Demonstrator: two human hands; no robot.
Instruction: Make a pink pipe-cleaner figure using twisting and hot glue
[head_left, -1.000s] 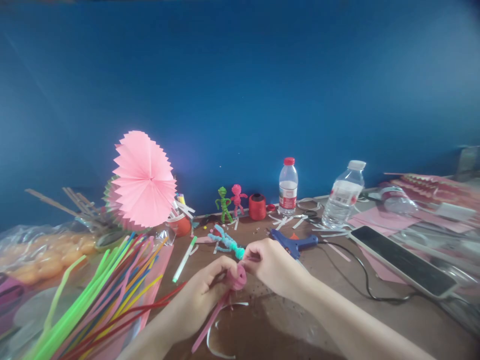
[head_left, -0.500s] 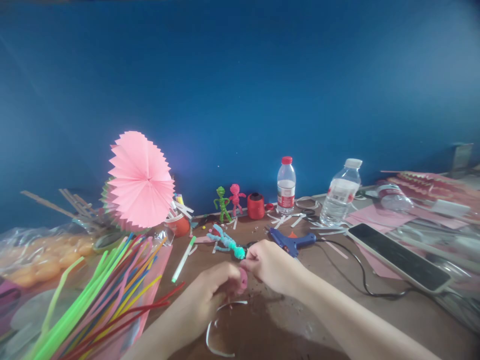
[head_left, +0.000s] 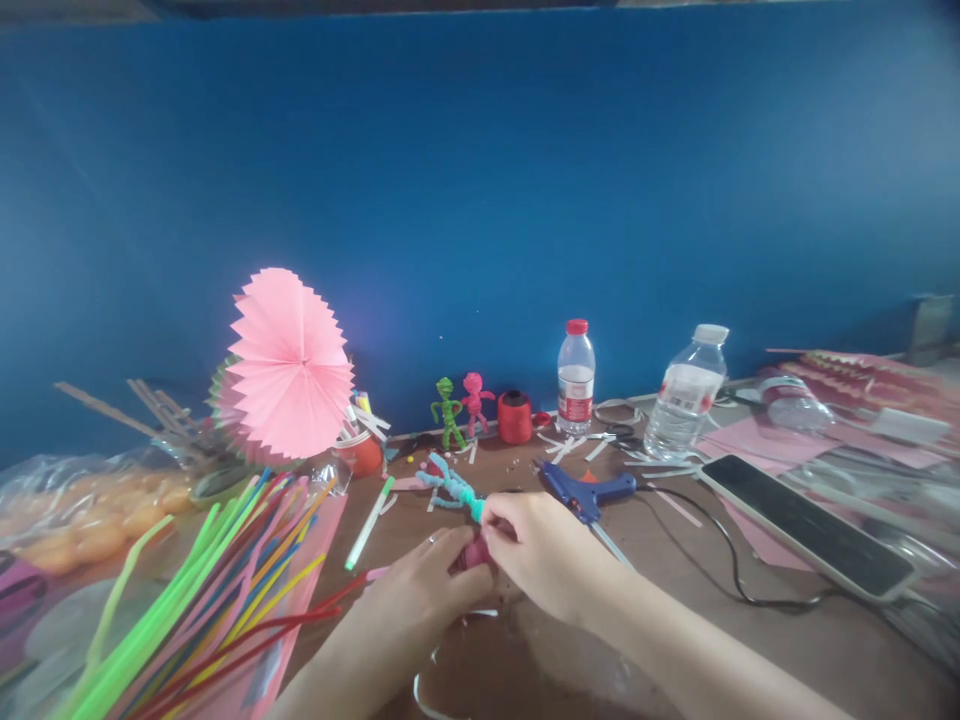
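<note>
My left hand (head_left: 420, 592) is closed around a small pink coil (head_left: 475, 553), which looks like wound pipe cleaner and is mostly hidden by the fingers. A pink end (head_left: 377, 573) sticks out to the left of that hand. My right hand (head_left: 534, 545) pinches at the coil from the right, fingertips curled in. Just beyond the right fingers lies a light-blue pipe-cleaner figure (head_left: 452, 487); its turquoise end is partly covered by them, and I cannot tell whether they touch. Green (head_left: 447, 412) and pink (head_left: 475, 402) figures stand near the wall.
At left lie many coloured pipe cleaners (head_left: 217, 590) and a pink paper fan (head_left: 292, 365). A glue gun (head_left: 585, 490), a red thread spool (head_left: 514, 417), two water bottles (head_left: 576, 385) and a phone (head_left: 810, 525) lie beyond and right. A white-green marker (head_left: 370, 523) lies left of the figure.
My left hand has turned palm-down over the pink coil, covering more of it. My right hand has shifted slightly, now overlapping the blue figure's turquoise end. The view has tilted slightly.
</note>
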